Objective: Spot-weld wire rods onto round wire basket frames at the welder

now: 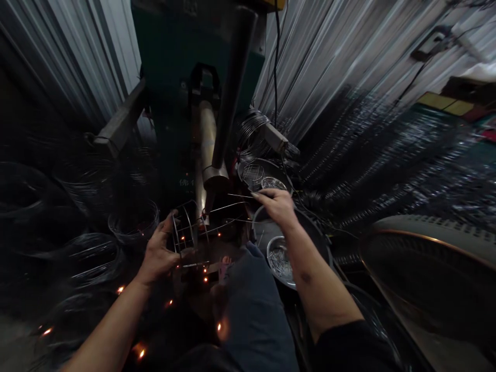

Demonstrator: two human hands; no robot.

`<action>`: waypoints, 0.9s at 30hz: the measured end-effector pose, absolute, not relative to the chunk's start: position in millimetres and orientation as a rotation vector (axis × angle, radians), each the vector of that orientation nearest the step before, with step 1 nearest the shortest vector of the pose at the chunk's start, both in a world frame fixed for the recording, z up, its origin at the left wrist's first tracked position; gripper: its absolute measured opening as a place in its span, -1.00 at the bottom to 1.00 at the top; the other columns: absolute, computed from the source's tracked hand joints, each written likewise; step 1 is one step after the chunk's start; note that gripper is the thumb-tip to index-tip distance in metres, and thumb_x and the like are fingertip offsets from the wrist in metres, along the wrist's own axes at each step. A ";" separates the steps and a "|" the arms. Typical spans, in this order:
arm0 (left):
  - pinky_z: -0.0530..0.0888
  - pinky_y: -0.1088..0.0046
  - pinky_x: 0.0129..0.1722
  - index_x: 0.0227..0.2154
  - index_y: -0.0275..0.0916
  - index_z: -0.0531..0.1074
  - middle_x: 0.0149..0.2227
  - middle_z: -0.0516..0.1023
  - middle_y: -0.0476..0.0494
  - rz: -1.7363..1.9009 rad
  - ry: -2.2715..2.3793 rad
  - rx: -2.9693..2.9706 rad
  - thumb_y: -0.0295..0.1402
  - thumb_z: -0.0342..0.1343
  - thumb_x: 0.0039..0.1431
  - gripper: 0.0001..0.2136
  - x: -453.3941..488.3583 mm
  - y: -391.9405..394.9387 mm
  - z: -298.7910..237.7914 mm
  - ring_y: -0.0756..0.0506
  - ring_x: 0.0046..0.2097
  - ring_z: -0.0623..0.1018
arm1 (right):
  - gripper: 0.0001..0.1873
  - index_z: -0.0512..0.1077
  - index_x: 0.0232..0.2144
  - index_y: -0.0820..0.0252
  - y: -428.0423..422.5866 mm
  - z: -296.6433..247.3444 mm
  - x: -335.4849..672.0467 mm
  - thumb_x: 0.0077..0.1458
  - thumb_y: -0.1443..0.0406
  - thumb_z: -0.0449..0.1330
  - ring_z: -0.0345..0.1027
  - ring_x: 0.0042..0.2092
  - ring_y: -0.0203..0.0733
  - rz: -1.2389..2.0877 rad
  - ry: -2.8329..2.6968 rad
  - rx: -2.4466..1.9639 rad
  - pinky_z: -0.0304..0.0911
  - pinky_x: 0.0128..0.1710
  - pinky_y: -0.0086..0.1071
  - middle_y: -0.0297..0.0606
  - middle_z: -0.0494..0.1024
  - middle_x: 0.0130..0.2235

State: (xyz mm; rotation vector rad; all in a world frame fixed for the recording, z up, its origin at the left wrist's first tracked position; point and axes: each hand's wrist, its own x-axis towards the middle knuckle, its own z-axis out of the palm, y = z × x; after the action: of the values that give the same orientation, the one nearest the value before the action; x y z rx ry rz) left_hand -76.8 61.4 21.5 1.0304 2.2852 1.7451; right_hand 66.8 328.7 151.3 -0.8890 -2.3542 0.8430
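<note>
My left hand (159, 251) grips a round wire frame (188, 227) and holds it under the copper electrode (208, 150) of a green welding machine (186, 77). My right hand (275, 204) pinches a thin straight wire rod (240, 197) that reaches left toward the frame and the electrode tip. Orange sparks (205, 271) are scattered below the frame and over my lap. My grey trouser leg (251, 305) sits between my forearms.
A small metal bowl of short wire pieces (282, 261) lies under my right forearm. Wire rings and round trays (259, 175) rest behind my right hand. Stacks of wire frames (387, 150) fill the right, coils (96, 248) the dark left. A fan guard (426, 268) lies at lower right.
</note>
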 end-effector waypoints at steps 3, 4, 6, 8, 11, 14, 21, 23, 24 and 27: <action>0.40 0.09 0.09 0.27 -0.04 0.10 0.12 0.33 -0.23 1.748 2.233 0.969 -0.13 0.40 -0.26 -0.04 -78.3 59.2 20.5 -0.27 0.09 0.43 | -0.73 0.60 -0.48 0.14 329.3 177.6 94.2 -0.14 0.07 0.30 0.43 -0.31 -0.09 0.528 -2.439 -1.036 0.21 -0.30 -0.31 -0.22 0.60 -0.43; 0.40 0.08 0.08 0.26 -0.04 0.10 0.13 0.32 -0.24 1.749 2.235 0.964 -0.12 0.40 -0.27 -0.04 -79.0 59.7 20.7 -0.28 0.09 0.43 | -0.74 0.60 -0.49 0.15 327.4 182.8 98.9 -0.16 0.09 0.31 0.42 -0.33 -0.10 0.546 -2.476 -1.018 0.21 -0.32 -0.32 -0.23 0.59 -0.45; 0.38 0.07 0.10 0.27 -0.05 0.09 0.15 0.30 -0.25 1.765 2.249 0.990 -0.11 0.40 -0.27 -0.03 -80.9 62.2 21.3 -0.29 0.11 0.41 | -0.75 0.60 -0.51 0.17 320.7 184.4 98.3 -0.18 0.11 0.33 0.39 -0.38 -0.16 0.761 -2.532 -0.895 0.20 -0.36 -0.35 -0.26 0.57 -0.49; 0.32 0.07 0.16 0.27 -0.05 0.09 0.18 0.28 -0.24 1.772 2.264 1.025 -0.10 0.40 -0.26 -0.03 -83.1 65.3 21.1 -0.29 0.15 0.38 | -0.74 0.58 -0.53 0.21 312.5 174.8 86.1 -0.23 0.12 0.35 0.34 -0.44 -0.23 1.057 -2.531 -0.754 0.18 -0.41 -0.38 -0.30 0.53 -0.54; 0.30 0.09 0.18 0.27 -0.05 0.08 0.18 0.28 -0.21 1.757 2.287 1.039 -0.10 0.39 -0.25 -0.04 -85.9 67.8 19.2 -0.28 0.16 0.38 | -0.71 0.55 -0.59 0.25 303.2 151.4 60.7 -0.29 0.12 0.38 0.25 -0.50 -0.30 1.379 -2.451 -0.648 0.14 -0.45 -0.41 -0.35 0.44 -0.60; 0.32 0.11 0.16 0.27 -0.06 0.08 0.19 0.28 -0.21 1.747 2.295 1.064 -0.12 0.39 -0.23 -0.05 -87.8 67.3 17.5 -0.27 0.15 0.39 | -0.70 0.52 -0.61 0.27 300.3 135.1 44.3 -0.33 0.14 0.39 0.19 -0.53 -0.34 1.542 -2.377 -0.612 0.11 -0.48 -0.42 -0.38 0.39 -0.63; 0.35 0.10 0.14 0.27 -0.05 0.10 0.18 0.29 -0.21 1.768 2.277 1.064 -0.13 0.40 -0.24 -0.05 -91.3 70.1 19.0 -0.25 0.12 0.41 | -0.68 0.51 -0.61 0.29 305.4 130.9 40.2 -0.33 0.13 0.41 0.15 -0.54 -0.38 1.570 -2.366 -0.573 0.07 -0.50 -0.44 -0.39 0.37 -0.63; 0.35 0.09 0.14 0.27 -0.06 0.09 0.17 0.30 -0.22 1.764 2.267 1.046 -0.12 0.40 -0.25 -0.04 -92.4 71.5 19.2 -0.26 0.11 0.42 | -0.68 0.51 -0.61 0.29 307.3 129.6 39.8 -0.33 0.13 0.41 0.14 -0.54 -0.38 1.573 -2.369 -0.574 0.06 -0.51 -0.44 -0.40 0.36 -0.63; 0.36 0.09 0.13 0.27 -0.07 0.09 0.16 0.30 -0.22 1.763 2.259 1.042 -0.11 0.40 -0.26 -0.03 -93.1 72.0 19.3 -0.27 0.11 0.42 | -0.68 0.51 -0.61 0.29 308.1 128.8 39.3 -0.33 0.13 0.41 0.13 -0.55 -0.39 1.577 -2.368 -0.576 0.05 -0.52 -0.44 -0.40 0.35 -0.64; 0.35 0.09 0.14 0.27 -0.08 0.11 0.15 0.32 -0.24 1.767 2.237 1.037 -0.10 0.40 -0.27 -0.03 -94.9 73.5 20.9 -0.27 0.10 0.43 | -0.67 0.50 -0.60 0.30 309.8 127.7 37.2 -0.34 0.13 0.42 0.11 -0.57 -0.40 1.589 -2.358 -0.589 0.04 -0.54 -0.45 -0.42 0.33 -0.65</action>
State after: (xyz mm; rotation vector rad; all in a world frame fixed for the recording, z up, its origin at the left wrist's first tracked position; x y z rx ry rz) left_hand -94.9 73.5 20.9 1.0372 2.2372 1.7669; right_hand 37.2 309.8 127.7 -0.5888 -2.3583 1.5886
